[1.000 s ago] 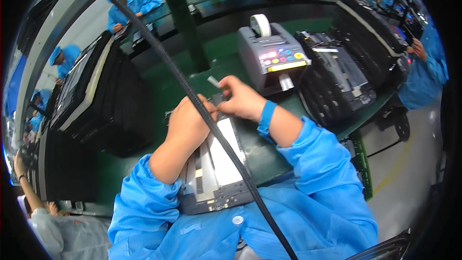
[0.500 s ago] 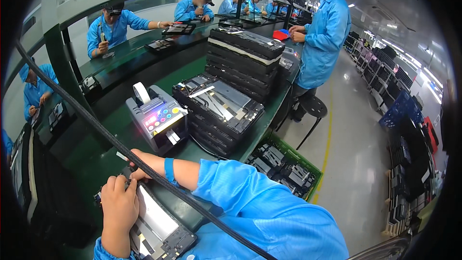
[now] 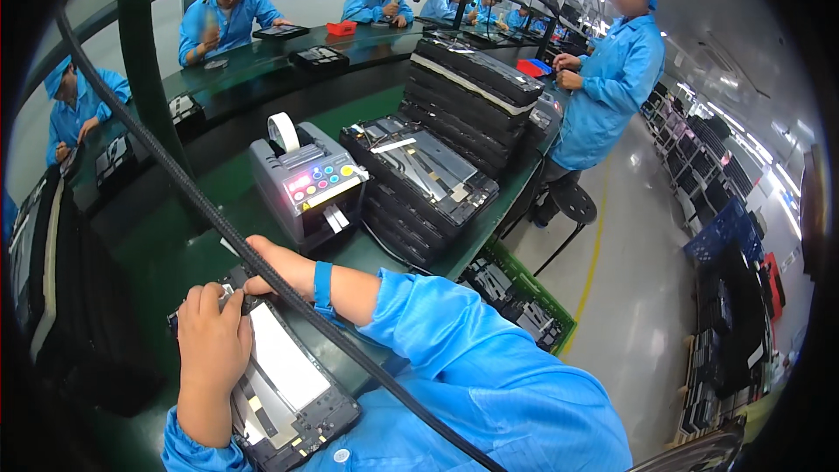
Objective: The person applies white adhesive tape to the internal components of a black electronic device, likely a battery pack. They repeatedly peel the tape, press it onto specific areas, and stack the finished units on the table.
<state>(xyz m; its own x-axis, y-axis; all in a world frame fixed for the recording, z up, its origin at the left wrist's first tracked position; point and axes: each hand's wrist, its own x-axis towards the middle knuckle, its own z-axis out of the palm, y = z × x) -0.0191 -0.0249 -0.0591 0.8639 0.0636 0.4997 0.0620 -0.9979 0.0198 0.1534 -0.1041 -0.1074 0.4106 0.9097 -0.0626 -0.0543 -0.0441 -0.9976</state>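
Note:
A flat black device chassis with a pale inner panel (image 3: 284, 376) lies on the green bench in front of me. My left hand (image 3: 211, 341) rests on its left edge, fingers curled over the top corner. My right hand (image 3: 280, 268) reaches across to the chassis's far end, fingers bent down onto it; a blue wrist strap (image 3: 322, 286) circles that wrist. A black braided cable (image 3: 253, 253) hangs diagonally across the view in front of both hands.
A grey tape dispenser (image 3: 306, 188) with coloured buttons stands just beyond my hands. Stacks of black chassis (image 3: 419, 179) rise to its right. A green crate (image 3: 524, 297) sits below the bench edge. A person in blue (image 3: 607, 79) stands in the aisle; others work across the bench.
The view has swung right and up, so the hands and chassis now sit at the lower left. Both hands stay on the chassis.

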